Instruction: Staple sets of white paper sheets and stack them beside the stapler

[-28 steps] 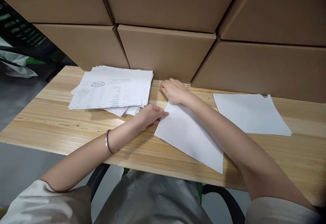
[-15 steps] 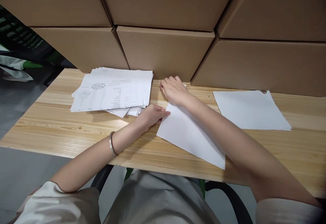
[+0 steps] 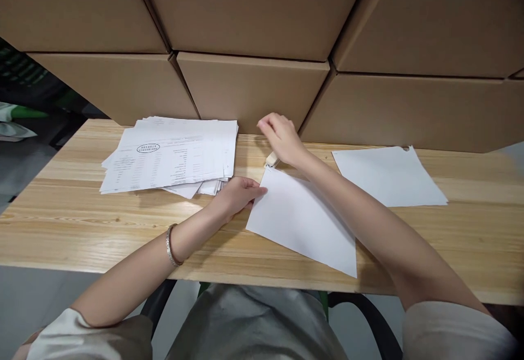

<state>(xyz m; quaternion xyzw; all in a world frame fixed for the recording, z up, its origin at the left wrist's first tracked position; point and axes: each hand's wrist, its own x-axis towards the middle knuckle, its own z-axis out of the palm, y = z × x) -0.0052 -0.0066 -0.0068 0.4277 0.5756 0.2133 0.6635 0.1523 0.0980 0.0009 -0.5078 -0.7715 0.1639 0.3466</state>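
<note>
My left hand [image 3: 242,195] pinches the left edge of a white sheet of paper [image 3: 305,218] between thumb and fingers. This sheet lies slanted on the table, its far corner at a small cream-coloured stapler [image 3: 272,159]. Just above the stapler, my right hand [image 3: 280,137] is raised with its fingers curled together, and I see nothing in them. The right forearm crosses over the sheet and hides part of its right side.
A pile of printed papers [image 3: 176,155] lies on the left of the wooden table [image 3: 61,223]. Another white sheet [image 3: 388,177], torn at its far edge, lies on the right. Stacked cardboard boxes [image 3: 251,89] stand along the back.
My right hand has lifted off the table near the sheet's far corner, uncovering the stapler. The left hand keeps its pinch on the sheet. The camera view has shifted slightly.
</note>
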